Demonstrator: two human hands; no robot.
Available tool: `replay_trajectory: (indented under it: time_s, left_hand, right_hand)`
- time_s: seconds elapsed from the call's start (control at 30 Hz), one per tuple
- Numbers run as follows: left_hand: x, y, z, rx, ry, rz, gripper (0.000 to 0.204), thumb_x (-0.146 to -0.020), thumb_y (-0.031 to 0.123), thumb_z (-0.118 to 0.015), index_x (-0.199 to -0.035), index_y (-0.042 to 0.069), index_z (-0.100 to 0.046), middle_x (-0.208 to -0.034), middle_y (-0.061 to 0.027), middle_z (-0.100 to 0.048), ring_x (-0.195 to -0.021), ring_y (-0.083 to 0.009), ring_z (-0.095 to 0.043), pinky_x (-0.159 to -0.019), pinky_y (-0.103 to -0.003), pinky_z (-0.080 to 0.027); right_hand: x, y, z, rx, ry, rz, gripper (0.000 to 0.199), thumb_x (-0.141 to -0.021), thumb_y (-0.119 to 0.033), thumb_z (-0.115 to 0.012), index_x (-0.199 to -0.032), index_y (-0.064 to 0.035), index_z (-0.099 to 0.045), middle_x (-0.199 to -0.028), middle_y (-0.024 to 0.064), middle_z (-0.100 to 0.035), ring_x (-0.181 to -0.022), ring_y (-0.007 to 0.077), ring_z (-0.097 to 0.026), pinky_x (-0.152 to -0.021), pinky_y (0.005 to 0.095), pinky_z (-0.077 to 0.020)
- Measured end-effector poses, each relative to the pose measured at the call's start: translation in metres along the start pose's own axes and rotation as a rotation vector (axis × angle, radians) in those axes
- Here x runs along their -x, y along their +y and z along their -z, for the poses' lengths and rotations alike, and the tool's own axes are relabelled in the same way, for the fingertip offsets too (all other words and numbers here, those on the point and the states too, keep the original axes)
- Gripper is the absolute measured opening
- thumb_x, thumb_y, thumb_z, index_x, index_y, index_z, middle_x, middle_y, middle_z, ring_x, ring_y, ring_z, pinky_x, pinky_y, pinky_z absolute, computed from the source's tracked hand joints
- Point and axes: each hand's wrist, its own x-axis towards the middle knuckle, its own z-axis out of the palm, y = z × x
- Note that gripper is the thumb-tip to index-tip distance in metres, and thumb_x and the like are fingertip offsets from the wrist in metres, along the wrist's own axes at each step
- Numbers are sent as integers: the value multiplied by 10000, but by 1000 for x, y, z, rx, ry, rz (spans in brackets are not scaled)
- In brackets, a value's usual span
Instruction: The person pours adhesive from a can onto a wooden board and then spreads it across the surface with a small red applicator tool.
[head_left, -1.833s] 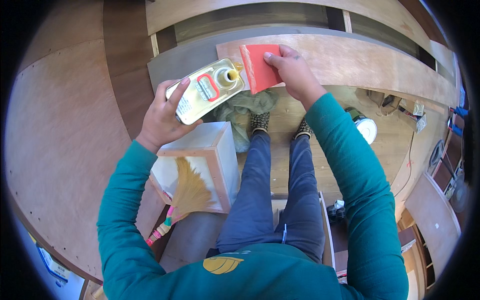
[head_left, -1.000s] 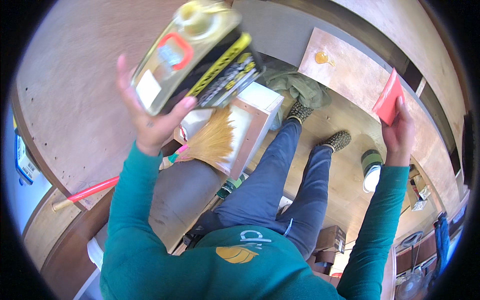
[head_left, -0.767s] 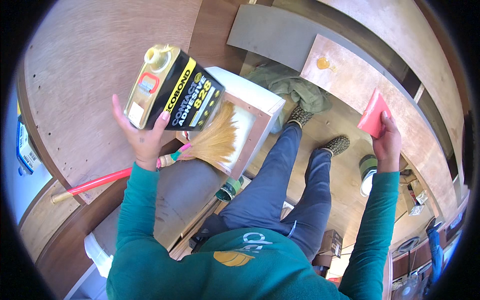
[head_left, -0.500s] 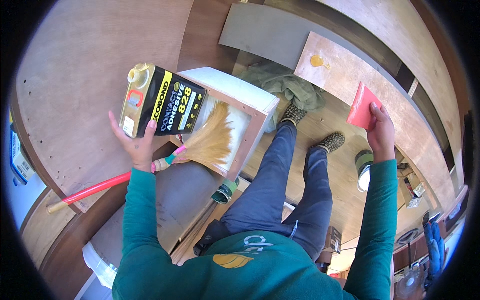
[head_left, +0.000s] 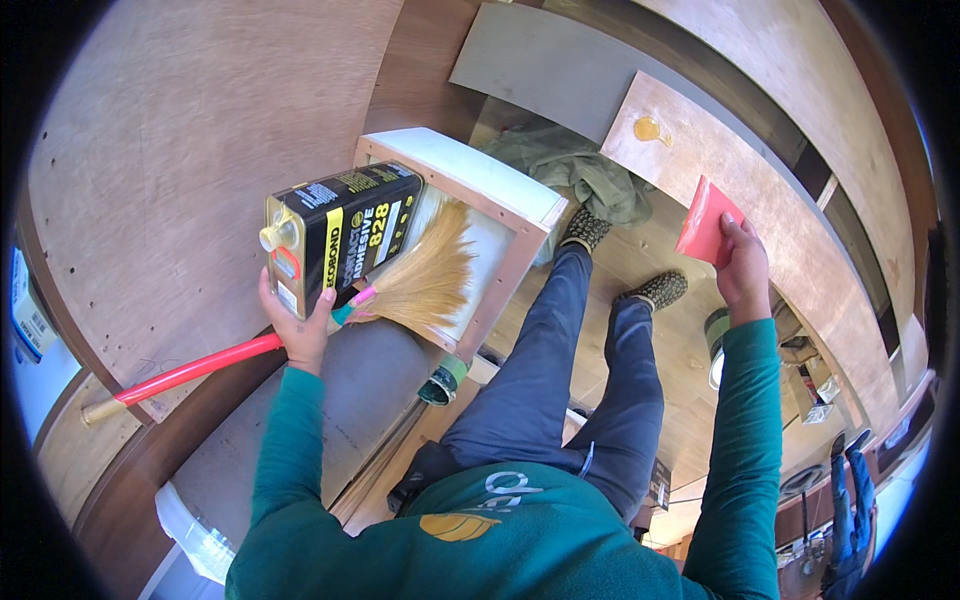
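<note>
Black can [head_left: 362,232], gripped by the left hand [head_left: 303,335] beside the broom [head_left: 430,270], could spill if its tilted spout [head_left: 272,238] dips, while the right hand [head_left: 742,262] pinches a red card [head_left: 704,222] near the wooden board [head_left: 700,142].

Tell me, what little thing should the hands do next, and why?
Maybe the right hand should bring its red card over to the amber puddle and start spreading it. The puddle sits in one small blob on the wooden board, the card is flat and apart from it, and the left hand is busy with the black can.
</note>
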Motion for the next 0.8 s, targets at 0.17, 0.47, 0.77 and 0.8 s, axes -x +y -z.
replay_trajectory:
  time_s: [0.17, 0.47, 0.77, 0.8]
  left_hand:
    - [13, -6, -5, -192, -13, 4, 1054, -731, 170, -906, -1547, -43, -273, -1465, -228, -400, -1402, -364, -388, -1194, -454, -286]
    - [36, 0, -5, 37, 43, 130, 1073, -793, 226, -870, -1594, -30, -203, -1616, -243, -264, -1509, -370, -262, -1232, -468, -219]
    - [23, 154, -61, 307, -659, -91, 516, -923, 316, -706, -1280, -47, -623, -1224, -146, -585, -1094, -248, -556, -956, -397, -455]
    - [11, 182, -75, 599, -845, 130, 477, -919, 325, -710, -1218, -42, -657, -1112, -125, -600, -982, -222, -555, -867, -366, -453]
  right_hand:
    - [2, 10, -4, -12, 36, 14, 249, -1027, -108, -575, -1249, 4, -601, -1131, 69, -692, -988, 152, -668, -915, 308, -538]
    - [-6, 10, -7, -107, 59, 15, 254, -1020, -87, -580, -1257, 3, -588, -1139, 88, -697, -984, 172, -686, -890, 319, -565]
    - [-16, 4, -9, -117, 115, 12, 282, -995, -44, -583, -1271, 10, -570, -1156, 111, -681, -1001, 213, -696, -905, 368, -577]
    - [-18, 7, -10, -124, 125, 3, 280, -994, -41, -580, -1269, 12, -569, -1156, 114, -680, -1011, 216, -694, -911, 369, -576]
